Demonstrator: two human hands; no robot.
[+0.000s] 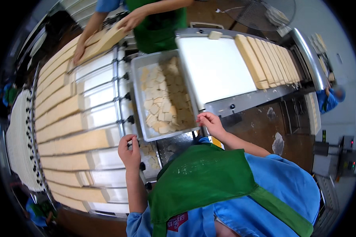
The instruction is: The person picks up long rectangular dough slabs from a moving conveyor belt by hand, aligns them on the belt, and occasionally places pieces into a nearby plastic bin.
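My left hand (129,152) is loosely closed, with nothing visible in it, between the lane conveyor and the near left corner of a grey plastic tub (137,98). My right hand (210,121) has its fingers curled in at the tub's near right corner, beside the white belt's (215,71) near corner; no held thing shows. Inside the tub lie many flat, pale pieces (158,104) that look like bread slices. To the left, long pale loaves (63,146) lie in parallel lanes on the white conveyor (103,112). A row of long slabs (251,59) stands at the white belt's right end.
Across from me, a co-worker's hands (132,19) hold a long loaf (103,45) over the far lanes. A small pale piece (215,35) lies at the belt's far edge. Metal rails with black knobs (130,119) border the lanes. A large fan (261,14) stands behind.
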